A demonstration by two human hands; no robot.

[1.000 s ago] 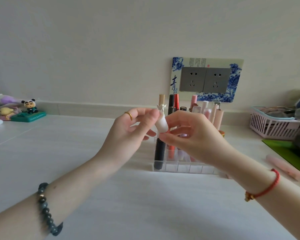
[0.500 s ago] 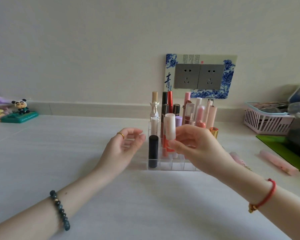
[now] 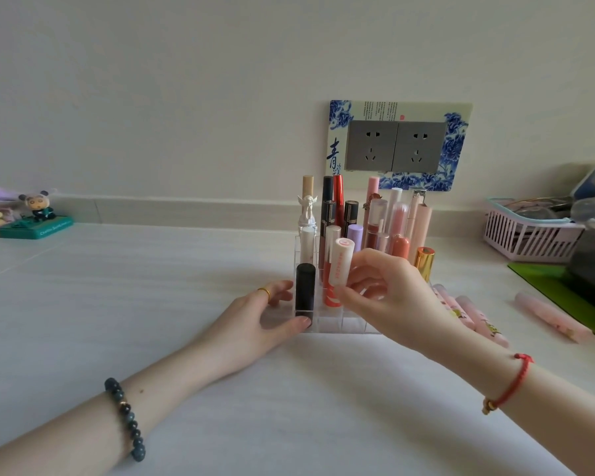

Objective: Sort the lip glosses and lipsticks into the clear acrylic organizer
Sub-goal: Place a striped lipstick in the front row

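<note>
The clear acrylic organizer (image 3: 337,326) stands on the white table, packed with several upright lipsticks and glosses, a black tube (image 3: 305,289) at its front left. My right hand (image 3: 385,297) pinches a white tube with red print (image 3: 340,264), tilted and low over the front cells. My left hand (image 3: 261,321) rests against the organizer's left front corner, thumb on its base and fingers on its side. Several pink tubes (image 3: 468,312) lie on the table right of the organizer.
A pink basket (image 3: 526,237) and a dark container on a green mat (image 3: 543,280) sit at the right. One pink tube (image 3: 552,316) lies by the mat. A panda figurine (image 3: 37,214) stands far left. A socket plate (image 3: 397,146) is on the wall behind.
My left hand let go of the white tube and dropped to the organizer's left corner. My right hand carried the tube down toward the front cells.
</note>
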